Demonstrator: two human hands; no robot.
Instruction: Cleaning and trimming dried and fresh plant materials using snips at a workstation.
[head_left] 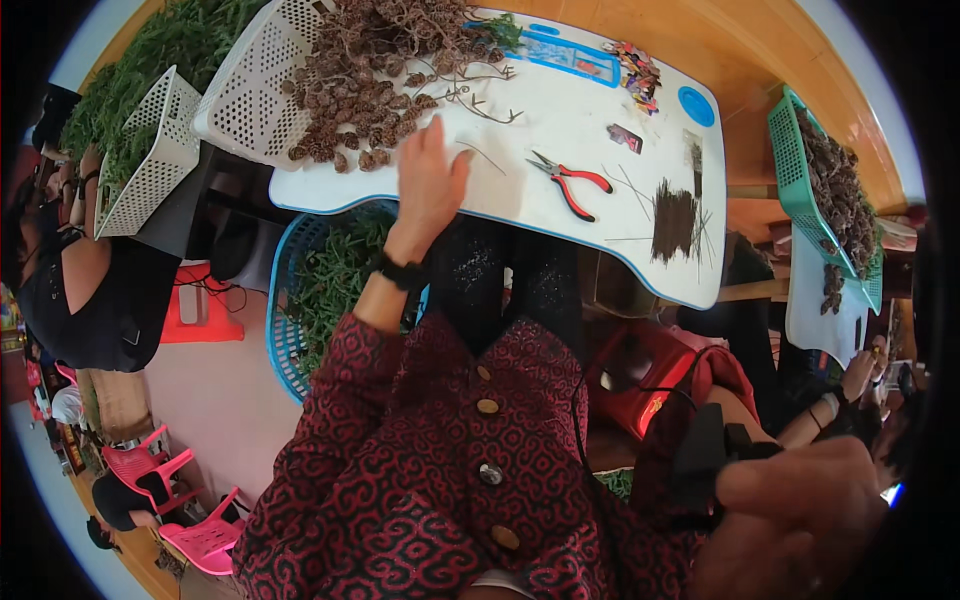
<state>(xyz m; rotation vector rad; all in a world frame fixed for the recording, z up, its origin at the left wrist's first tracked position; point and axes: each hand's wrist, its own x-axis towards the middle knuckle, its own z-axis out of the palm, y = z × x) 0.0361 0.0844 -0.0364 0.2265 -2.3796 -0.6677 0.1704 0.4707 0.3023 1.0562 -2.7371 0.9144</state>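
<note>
My left hand [428, 185], with a black band at its wrist, reaches over the front edge of the white table [560, 135]. Its fingers are stretched out beside a heap of brown pine cones [375, 110], and I see nothing held in it. Close to its thumb lies a single thin wire [482, 156]. My right hand [800, 510] is raised at the lower right, very near the camera and blurred. Its fingers look bent, but what they hold, if anything, does not show. Red-and-black pliers [570, 185] rest on the table, jaws parted.
Dark wires [674, 222] lie bundled at the table's right. A white perforated basket [255, 90] tilts against the cones. Below the table edge stands a blue basket [285, 320] of greenery. Another person's hands [862, 372] work at the far right, near a green basket [800, 190] of cones.
</note>
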